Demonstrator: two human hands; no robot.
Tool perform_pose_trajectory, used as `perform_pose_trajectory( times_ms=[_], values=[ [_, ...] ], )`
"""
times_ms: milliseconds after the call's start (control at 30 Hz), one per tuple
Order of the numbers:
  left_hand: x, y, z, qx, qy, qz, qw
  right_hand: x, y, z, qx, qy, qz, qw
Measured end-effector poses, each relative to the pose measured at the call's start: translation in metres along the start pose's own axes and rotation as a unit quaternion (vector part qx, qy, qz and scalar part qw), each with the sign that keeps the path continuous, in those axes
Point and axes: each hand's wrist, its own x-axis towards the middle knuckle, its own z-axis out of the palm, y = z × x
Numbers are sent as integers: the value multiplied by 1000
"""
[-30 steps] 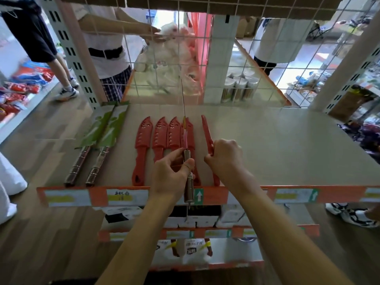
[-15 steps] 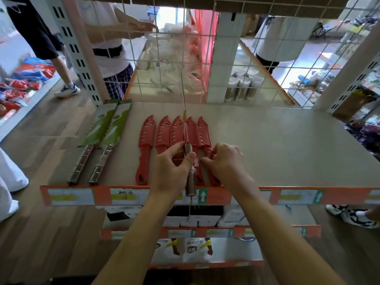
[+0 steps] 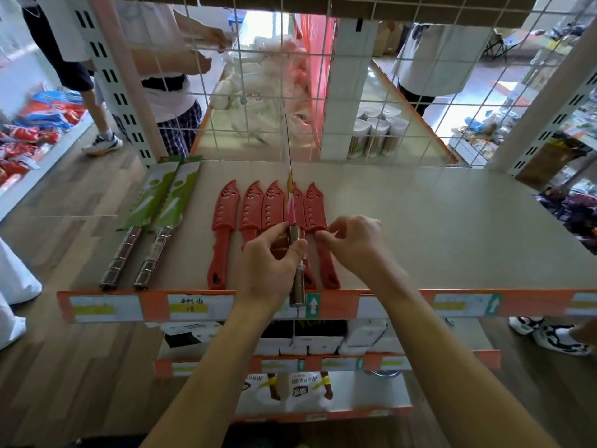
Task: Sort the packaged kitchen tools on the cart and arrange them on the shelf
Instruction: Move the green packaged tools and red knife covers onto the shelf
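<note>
Several red sheathed knives (image 3: 224, 227) lie side by side on the grey shelf (image 3: 436, 227), handles toward me. My left hand (image 3: 269, 258) grips a steel-handled packaged knife (image 3: 296, 263) on edge above the row, its thin package pointing away. My right hand (image 3: 353, 239) hovers just right of it, empty, fingertips touching the rightmost red knife (image 3: 318, 221) at the sheath's base. Two steel-handled knives in green card packaging (image 3: 161, 218) rest at the shelf's left end.
A wire grid (image 3: 371, 76) backs the shelf, with people standing beyond it. Orange price strips (image 3: 200, 307) line the front edge. Lower shelves hold boxed goods (image 3: 300, 337). The right half of the shelf is bare. A sneaker (image 3: 549, 334) stands at right on the floor.
The rightmost red knife, first on edge under my right hand, now lies flat in the row. My right hand has let go and opened. My left hand still holds the steel-handled knife.
</note>
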Motion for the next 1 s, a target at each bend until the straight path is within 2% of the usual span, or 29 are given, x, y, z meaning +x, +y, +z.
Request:
perform_pose_trajectory(
  times_ms=[100,267,367,600,800,1000],
  values=[
    [2,2,5,39,11,34,999,3,-4,-6,129,-14,7,991],
    [5,10,16,103,3,102,989,9,-6,-16,233,-40,36,971],
    [6,13,27,132,-1,126,983,12,-6,-18,279,-28,45,959],
    [3,20,48,168,-20,163,972,15,9,-24,284,40,49,957],
    [6,27,53,127,-79,191,970,18,24,-37,311,27,81,947],
    [17,26,58,190,-82,206,956,30,50,-57,324,5,114,939]
  ],
)
